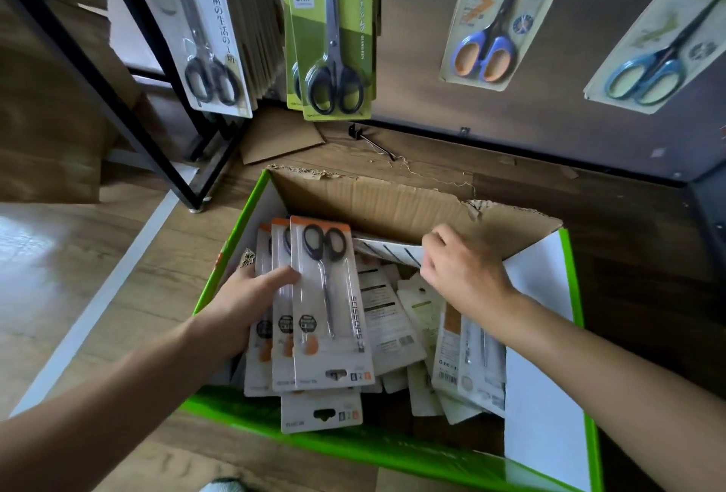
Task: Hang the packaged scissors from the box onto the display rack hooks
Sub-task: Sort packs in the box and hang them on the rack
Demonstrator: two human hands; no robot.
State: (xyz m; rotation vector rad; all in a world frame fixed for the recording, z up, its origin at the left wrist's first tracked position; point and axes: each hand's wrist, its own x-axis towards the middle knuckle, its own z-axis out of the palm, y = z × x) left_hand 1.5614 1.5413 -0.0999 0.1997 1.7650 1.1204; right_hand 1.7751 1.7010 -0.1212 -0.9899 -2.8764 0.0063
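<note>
Green cardboard box (220, 275) stands open on the wooden floor, directly beneath both hands.

Head view, holds: the left hand (243, 307) grasps a fanned stack (330, 307) of packaged scissors. Its thumb lies across the front card and its fingers are hidden behind. The stack is held inside the box, above the loose packs (396, 319) lying under it and to its right. Judgement: packs are being collected in one hand so that several reach the rack together. The hang holes sit at the end nearest the person, so the stack will need turning before hanging.

The right hand (467, 275), just right of the stack, has its fingers curled over the edge of a striped card (389, 252). It appears to pinch the card, though the fingertips are hidden. Likely purpose: drawing out or clearing another pack.

Head view, surroundings: beyond both hands the display rack (416, 71) carries a green pack (334, 32) and a white pack (208, 32), both beyond the left hand. Two blue-handled packs (491, 16) hang beyond the right hand. The box's torn flap (393, 201) rises between the hands and the rack. A loose hook (371, 142) and a cardboard scrap (279, 138) lie on the floor past the flap. A black frame (129, 71) stands beyond the left hand and may crowd the reach on that side.
</note>
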